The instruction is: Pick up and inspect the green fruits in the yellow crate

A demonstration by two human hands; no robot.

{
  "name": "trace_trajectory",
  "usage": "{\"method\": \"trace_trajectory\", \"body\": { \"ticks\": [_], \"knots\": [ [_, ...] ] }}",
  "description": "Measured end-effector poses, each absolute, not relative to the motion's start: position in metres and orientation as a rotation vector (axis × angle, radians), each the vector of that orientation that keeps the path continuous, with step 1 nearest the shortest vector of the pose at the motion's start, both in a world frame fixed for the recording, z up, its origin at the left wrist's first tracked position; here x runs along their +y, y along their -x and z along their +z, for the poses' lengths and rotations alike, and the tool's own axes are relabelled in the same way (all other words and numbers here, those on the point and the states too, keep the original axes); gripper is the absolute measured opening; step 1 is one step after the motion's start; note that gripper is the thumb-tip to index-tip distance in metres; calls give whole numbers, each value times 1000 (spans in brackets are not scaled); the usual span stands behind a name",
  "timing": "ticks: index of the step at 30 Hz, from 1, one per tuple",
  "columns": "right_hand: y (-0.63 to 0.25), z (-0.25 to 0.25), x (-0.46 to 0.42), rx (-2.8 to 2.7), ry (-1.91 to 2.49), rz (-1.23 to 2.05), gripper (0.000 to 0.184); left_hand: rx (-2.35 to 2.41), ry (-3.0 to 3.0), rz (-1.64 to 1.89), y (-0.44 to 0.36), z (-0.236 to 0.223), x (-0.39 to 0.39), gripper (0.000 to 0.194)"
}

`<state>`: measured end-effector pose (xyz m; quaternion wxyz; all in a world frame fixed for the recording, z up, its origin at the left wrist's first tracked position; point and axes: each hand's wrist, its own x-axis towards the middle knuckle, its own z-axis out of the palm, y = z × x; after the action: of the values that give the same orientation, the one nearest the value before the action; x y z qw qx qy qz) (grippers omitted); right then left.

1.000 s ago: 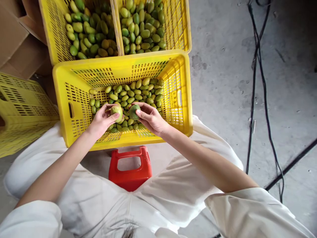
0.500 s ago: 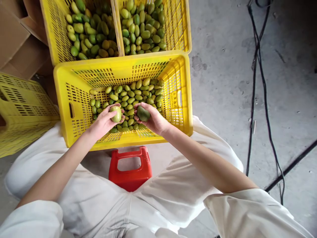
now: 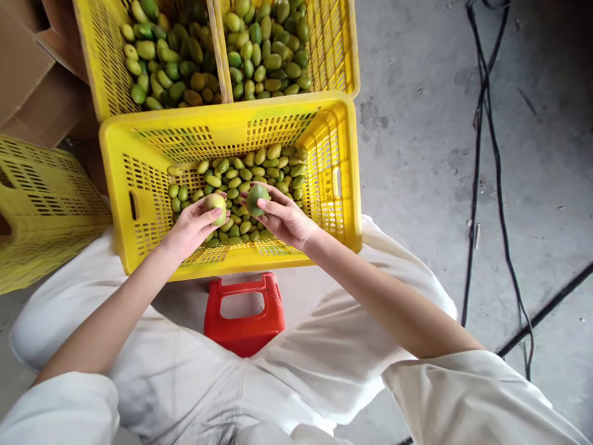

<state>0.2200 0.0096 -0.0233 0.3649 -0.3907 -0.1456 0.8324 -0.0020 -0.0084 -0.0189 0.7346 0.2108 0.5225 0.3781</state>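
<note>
Dark green fruit (image 3: 257, 199) has been shifted out toward the fingertips of the right hand (image 3: 291, 221); half a second ago it was seated deeper in the hand. It's now held between thumb and fingers, with more of its surface exposed. Pale green fruit (image 3: 214, 205) is held in the left hand (image 3: 188, 230), thumb laid against it; a slight turn may have been made, hard to tell. For the work: handling is judged unfinished, one fruit per hand, neither put down. Both are held side by side, apart, over the loose green fruits (image 3: 246, 175) in the near yellow crate (image 3: 231, 271). Vs earlier frame: no clear change seen in the visible pile; fruit-filled far crates (image 3: 331, 46) also unchanged.
</note>
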Motion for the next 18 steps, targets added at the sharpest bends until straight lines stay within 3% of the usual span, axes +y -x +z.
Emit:
{"method": "trace_trajectory", "body": {
  "ticks": [5,13,18],
  "knots": [
    [-221,-24,9,-358,999,2176,47,1150,-469,787,0,-17,-7,47],
    [-222,-26,13,-307,994,2182,39,1075,-389,724,2,-14,-5,33],
    [-221,-27,9,-359,1008,2154,39,1118,-514,755,3,-15,-7,41]
  ]
}}
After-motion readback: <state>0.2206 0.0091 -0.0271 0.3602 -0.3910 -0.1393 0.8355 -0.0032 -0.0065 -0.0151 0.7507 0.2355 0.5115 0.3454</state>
